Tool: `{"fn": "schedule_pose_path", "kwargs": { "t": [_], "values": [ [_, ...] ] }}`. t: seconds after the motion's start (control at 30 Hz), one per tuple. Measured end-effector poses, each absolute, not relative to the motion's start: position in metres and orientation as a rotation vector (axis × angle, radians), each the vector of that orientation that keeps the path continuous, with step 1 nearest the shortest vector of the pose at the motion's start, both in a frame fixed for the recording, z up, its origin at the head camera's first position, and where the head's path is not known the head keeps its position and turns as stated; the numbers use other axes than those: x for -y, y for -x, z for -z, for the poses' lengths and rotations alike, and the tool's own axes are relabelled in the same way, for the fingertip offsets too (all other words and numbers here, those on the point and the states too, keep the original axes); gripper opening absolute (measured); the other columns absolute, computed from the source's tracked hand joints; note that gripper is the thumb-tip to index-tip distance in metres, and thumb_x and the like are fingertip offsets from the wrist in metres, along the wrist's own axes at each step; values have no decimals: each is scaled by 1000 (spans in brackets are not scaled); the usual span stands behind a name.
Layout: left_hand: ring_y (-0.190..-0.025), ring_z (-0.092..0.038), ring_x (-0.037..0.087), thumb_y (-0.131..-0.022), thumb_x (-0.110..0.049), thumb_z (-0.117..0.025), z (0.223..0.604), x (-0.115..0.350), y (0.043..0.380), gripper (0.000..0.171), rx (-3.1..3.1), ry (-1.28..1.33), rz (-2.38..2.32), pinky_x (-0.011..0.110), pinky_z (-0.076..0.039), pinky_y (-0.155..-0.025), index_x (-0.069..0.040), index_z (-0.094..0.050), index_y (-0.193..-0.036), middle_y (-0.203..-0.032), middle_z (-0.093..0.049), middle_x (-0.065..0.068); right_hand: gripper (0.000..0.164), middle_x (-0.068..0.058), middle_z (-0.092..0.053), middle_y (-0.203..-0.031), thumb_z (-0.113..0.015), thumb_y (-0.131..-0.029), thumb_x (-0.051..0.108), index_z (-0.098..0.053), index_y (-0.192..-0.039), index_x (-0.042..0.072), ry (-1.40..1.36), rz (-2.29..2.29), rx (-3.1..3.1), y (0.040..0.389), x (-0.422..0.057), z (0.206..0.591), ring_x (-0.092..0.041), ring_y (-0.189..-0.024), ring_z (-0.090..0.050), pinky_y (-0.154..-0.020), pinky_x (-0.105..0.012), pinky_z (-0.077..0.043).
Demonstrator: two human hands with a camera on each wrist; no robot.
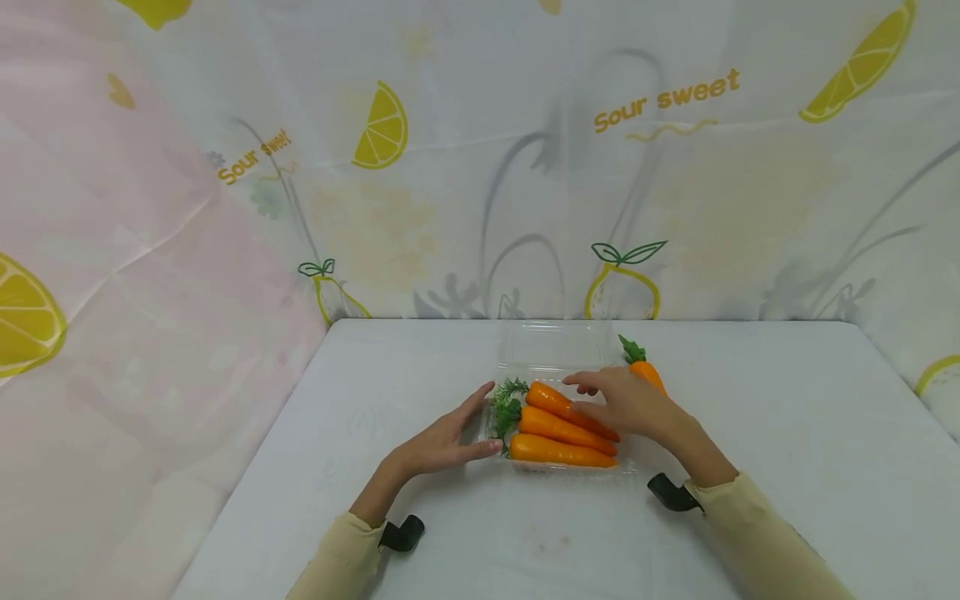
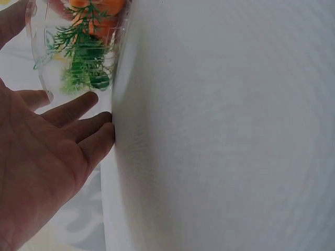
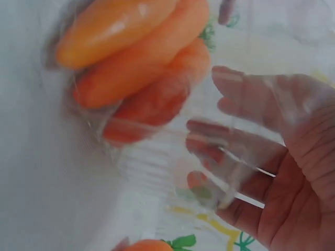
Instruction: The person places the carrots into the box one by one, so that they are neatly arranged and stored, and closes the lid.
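Three orange carrots (image 1: 562, 451) lie side by side in a clear plastic box (image 1: 628, 463), their green tops (image 1: 507, 415) toward its left end. My left hand (image 1: 438, 442) is at that end, fingers and thumb extended; in the left wrist view its fingertips (image 2: 86, 99) are close by the box wall. Over the box's right part is my right hand (image 1: 630, 402), its fingers loosely bent near the rearmost carrot (image 1: 551, 398). Through clear plastic, the right wrist view shows these fingers (image 3: 246, 151) spread and holding nothing.
The box's clear lid (image 1: 555, 343) is raised open at the back. Another carrot (image 1: 649, 375) lies outside the box, partly hidden behind my right hand. A white table (image 1: 765, 467) bears everything, and a lemon-patterned cloth (image 1: 465, 208) hangs behind it.
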State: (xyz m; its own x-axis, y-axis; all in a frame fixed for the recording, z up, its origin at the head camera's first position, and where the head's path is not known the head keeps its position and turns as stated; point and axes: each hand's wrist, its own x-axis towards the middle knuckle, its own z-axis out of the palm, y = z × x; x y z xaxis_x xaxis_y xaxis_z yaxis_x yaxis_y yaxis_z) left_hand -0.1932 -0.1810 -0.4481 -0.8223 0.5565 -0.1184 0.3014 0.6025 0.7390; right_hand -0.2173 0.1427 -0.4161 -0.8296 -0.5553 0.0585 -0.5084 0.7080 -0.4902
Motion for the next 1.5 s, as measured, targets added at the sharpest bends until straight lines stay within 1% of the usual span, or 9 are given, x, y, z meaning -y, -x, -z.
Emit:
{"fn": "schedule_pose_path", "kwargs": {
  "t": [0.17,0.33,0.6,0.67,0.77,0.87,0.97,1.2,1.5],
  "values": [
    [-144,-28,28,-90,-58,-61,447,181,193,92,-2500,-690,-1052,55,-25,-113,-26,-11,-160,-159,-29,10,37,-3,-71,-103,-73,-91,26,-67,-124,11,917,780,-2931,216,-153,408,-23,-92,-64,-79,-42,-54],
    [-144,-27,26,-90,-59,-61,449,181,194,92,-2503,-690,-1047,54,-25,-114,-27,-11,-160,-159,-28,8,35,-1,-72,-98,-76,-88,28,-70,-119,13,859,818,-3013,214,-163,403,-25,-89,-64,-74,-40,-53],
    [-145,-27,27,-90,-58,-62,448,181,193,92,-2496,-687,-1052,55,-25,-114,-27,-11,-160,-160,-27,8,35,1,-72,-93,-76,-88,29,-71,-118,13,720,848,-3085,210,-181,398,-26,-89,-64,-78,-48,-51],
    [-144,-27,28,-90,-58,-62,448,181,193,92,-2494,-691,-1054,55,-25,-113,-26,-10,-160,-160,-26,9,36,2,-72,-92,-77,-87,30,-71,-119,12,685,850,-3106,209,-186,400,-25,-88,-64,-77,-47,-51],
    [-144,-27,27,-90,-58,-62,449,182,193,92,-2492,-685,-1049,55,-25,-113,-28,-10,-160,-159,-27,8,38,2,-72,-91,-78,-86,30,-71,-118,10,657,854,-3133,209,-192,403,-23,-84,-62,-72,-41,-50],
    [-144,-28,27,-90,-58,-62,450,182,193,92,-2497,-685,-1048,55,-26,-113,-28,-11,-160,-159,-28,9,39,0,-72,-91,-79,-86,30,-71,-118,9,648,860,-3142,208,-198,407,-19,-76,-58,-65,-35,-47],
    [-144,-28,26,-89,-59,-62,450,182,194,93,-2505,-681,-1041,54,-25,-114,-28,-11,-160,-159,-27,8,38,-1,-71,-91,-78,-86,30,-71,-117,9,620,857,-3135,207,-204,409,-17,-72,-55,-61,-31,-44],
    [-145,-27,25,-89,-58,-62,449,181,194,92,-2510,-676,-1037,53,-25,-114,-28,-11,-160,-160,-25,6,39,-4,-70,-93,-78,-86,28,-70,-119,9,540,823,-3133,205,-216,415,-18,-71,-53,-61,-30,-44],
    [-144,-28,25,-89,-60,-62,450,181,194,91,-2515,-675,-1021,53,-25,-114,-31,-10,-160,-159,-27,7,44,-9,-69,-94,-78,-85,29,-68,-121,5,451,723,-3137,203,-222,418,-24,-78,-57,-62,-33,-48]
  ]
}}
